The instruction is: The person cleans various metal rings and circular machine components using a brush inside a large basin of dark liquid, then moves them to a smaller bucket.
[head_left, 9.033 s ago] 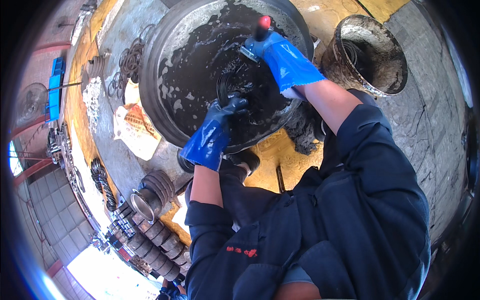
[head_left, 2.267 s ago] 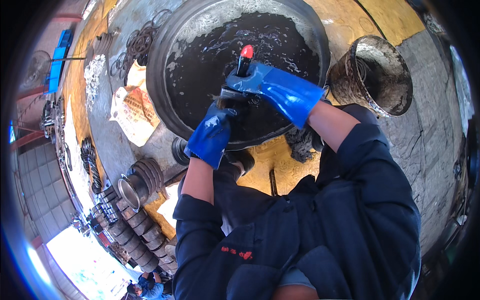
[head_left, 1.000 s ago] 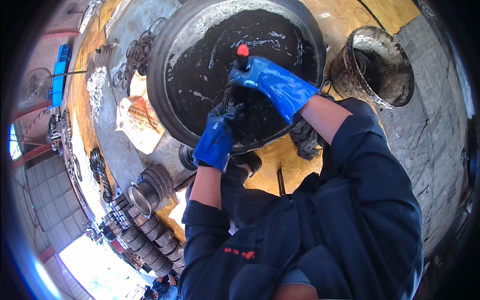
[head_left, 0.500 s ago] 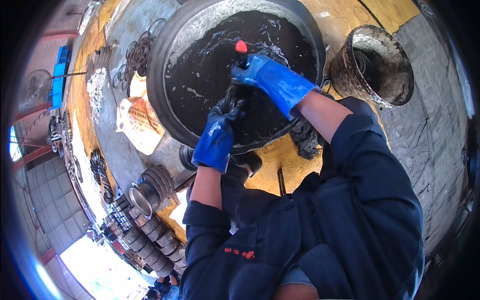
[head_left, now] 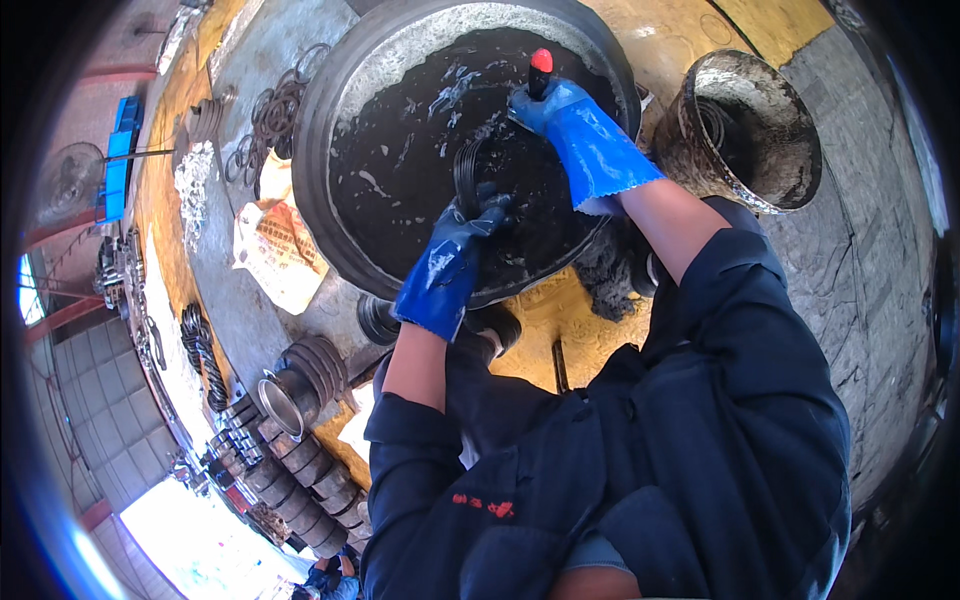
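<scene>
A large round tub [head_left: 318, 185] holds dark liquid with whitish streaks on its surface. Over its near part, my left hand [head_left: 452, 245], in a blue rubber glove, grips a bundle of thin black rings [head_left: 466, 168]. My right hand [head_left: 562, 112], gloved the same way, is closed around the black handle of a tool with a red end [head_left: 541, 61] above the tub's right side. The tool's working end is hidden under the glove, so its kind does not show. The tool and the rings are apart.
Right of the tub stands a stained, open drum [head_left: 808, 170] with coiled rings inside. Dark rings [head_left: 282, 108] and a printed sack [head_left: 275, 255] lie at the left. Ribbed metal cylinders [head_left: 318, 370] stand lower left. Another person [head_left: 335, 580] shows at the bottom edge.
My right hand has moved up and right with the red-ended tool, away from the rings. My left hand still grips the bundle, which now shows more plainly above the glove.
</scene>
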Demonstrator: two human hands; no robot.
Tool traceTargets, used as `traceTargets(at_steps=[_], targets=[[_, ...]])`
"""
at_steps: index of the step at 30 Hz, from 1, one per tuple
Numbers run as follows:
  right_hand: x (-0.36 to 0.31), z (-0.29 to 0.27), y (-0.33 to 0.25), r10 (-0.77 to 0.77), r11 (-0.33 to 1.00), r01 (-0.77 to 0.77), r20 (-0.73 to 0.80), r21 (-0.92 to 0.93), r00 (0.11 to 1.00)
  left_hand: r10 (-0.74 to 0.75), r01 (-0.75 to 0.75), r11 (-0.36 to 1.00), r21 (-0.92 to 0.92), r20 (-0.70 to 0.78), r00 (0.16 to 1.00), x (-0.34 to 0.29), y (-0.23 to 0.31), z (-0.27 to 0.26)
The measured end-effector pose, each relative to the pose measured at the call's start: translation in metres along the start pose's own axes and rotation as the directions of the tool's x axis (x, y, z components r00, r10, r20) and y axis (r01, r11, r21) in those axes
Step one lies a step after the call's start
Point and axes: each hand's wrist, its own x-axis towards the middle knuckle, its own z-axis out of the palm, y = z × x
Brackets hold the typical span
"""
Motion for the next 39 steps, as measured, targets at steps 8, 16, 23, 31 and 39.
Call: traceTargets(at_steps=[8, 16, 23, 31, 39], targets=[[-0.029, 0.013, -0.021, -0.202, 0.887, 0.047, 0.294, 0.459, 0.934, -0.059, 0.058, 0.992, -0.116, -0.009, 0.998, -0.021, -0.002, -0.041], [-0.076, 0.041, -0.045, -0.358, 0.908, 0.147, 0.542, 0.393, 0.760, 0.309, -0.285, 0.828, 0.483, 0.031, 0.951, -0.057, 0.034, -0.014], [-0.048, 0.042, -0.029, -0.310, 0.914, 0.188, 0.319, 0.360, 0.896, -0.020, 0.029, 0.996, 0.083, -0.108, 0.994, -0.040, 0.024, -0.022], [-0.074, 0.033, -0.044, -0.339, 0.932, 0.208, 0.509, 0.297, 0.791, -0.007, 0.032, 0.971, 0.235, -0.105, 0.994, -0.057, 0.048, -0.008], [-0.053, 0.028, -0.025, -0.080, 0.959, 0.144, 0.256, -0.242, 0.963, -0.340, 0.325, 0.934, -0.147, -0.091, 0.936, -0.033, 0.036, -0.018]])
